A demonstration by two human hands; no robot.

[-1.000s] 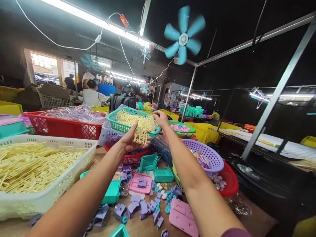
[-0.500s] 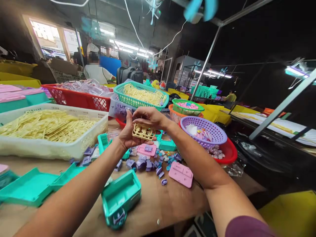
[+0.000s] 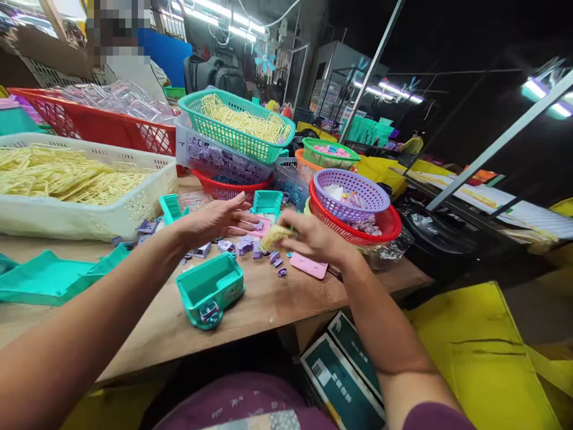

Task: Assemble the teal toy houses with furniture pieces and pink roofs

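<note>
My right hand [image 3: 313, 237] is closed round a small cream plastic parts frame [image 3: 273, 237], held just above the wooden table [image 3: 268, 298]. My left hand [image 3: 215, 219] hovers beside it with fingers stretched out flat, holding nothing, over scattered purple plastic pieces [image 3: 244, 245] and a pink plate [image 3: 308, 265]. A teal toy body [image 3: 209, 288] lies on the table nearer me, below the left hand.
A white crate of cream frames [image 3: 89, 197] stands at left, with a red crate [image 3: 98, 122] behind. A green basket of cream frames [image 3: 233, 122] tops stacked baskets. Purple and red baskets [image 3: 353, 206] sit right. Teal trays [image 3: 49, 275] lie at left. A person sits behind.
Both hands came down from the green basket to the table. The cream frame passed from my left hand to my right, and the left hand opened. The view tilted downward.
</note>
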